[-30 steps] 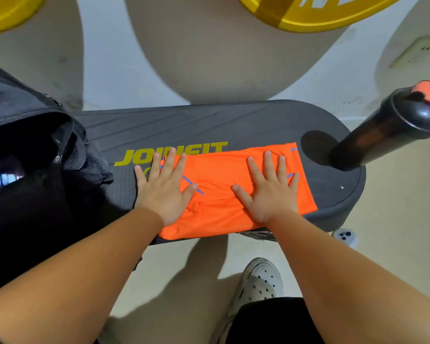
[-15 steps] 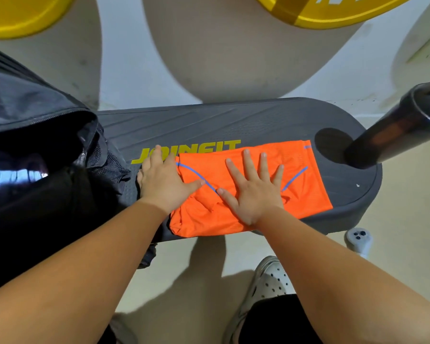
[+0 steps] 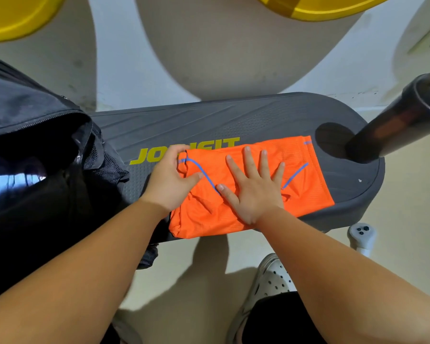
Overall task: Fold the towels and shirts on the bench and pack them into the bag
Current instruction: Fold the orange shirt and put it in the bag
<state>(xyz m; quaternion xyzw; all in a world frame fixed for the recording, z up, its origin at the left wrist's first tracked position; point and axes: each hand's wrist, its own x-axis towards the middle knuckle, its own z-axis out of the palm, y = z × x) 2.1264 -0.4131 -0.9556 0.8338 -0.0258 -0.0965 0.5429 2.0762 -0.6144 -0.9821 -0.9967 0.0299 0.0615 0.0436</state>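
Both bare forearms reach in across the near edge of the worktop (image 3: 221, 120). The left hand (image 3: 170, 178) sits at the left end of the orange shirt (image 3: 209, 214). Its fingers (image 3: 171, 152) curl round the folded edge and the thumb lies on top, so the cloth is pinched between them. The right hand (image 3: 253, 194) lies palm down on the middle of the shirt, its fingers (image 3: 248, 165) straight, spread apart and pointing toward the far edge.

The shirt is thin, finely meshed orange fabric with narrow blue piping. It is folded into a rough rectangle and lies along the near edge, toward the worktop's right end, with small creases beside the right palm. The worktop is a dark grey oblong with rounded ends and a dimpled, grooved surface. Its yellow lettering is partly covered by the left hand and the shirt.

On the floor below the near edge are a white perforated clog (image 3: 273, 276) and, further right, a white handheld controller (image 3: 361, 234). A black bag (image 3: 35, 115) with an open zip and a mesh pocket overlaps the worktop's left end. A dark bottle (image 3: 395, 125) stands at the right end, near the shirt's far right corner but not touching it. Beyond the far edge, yellow discs (image 3: 320, 6) show at the top of the view.
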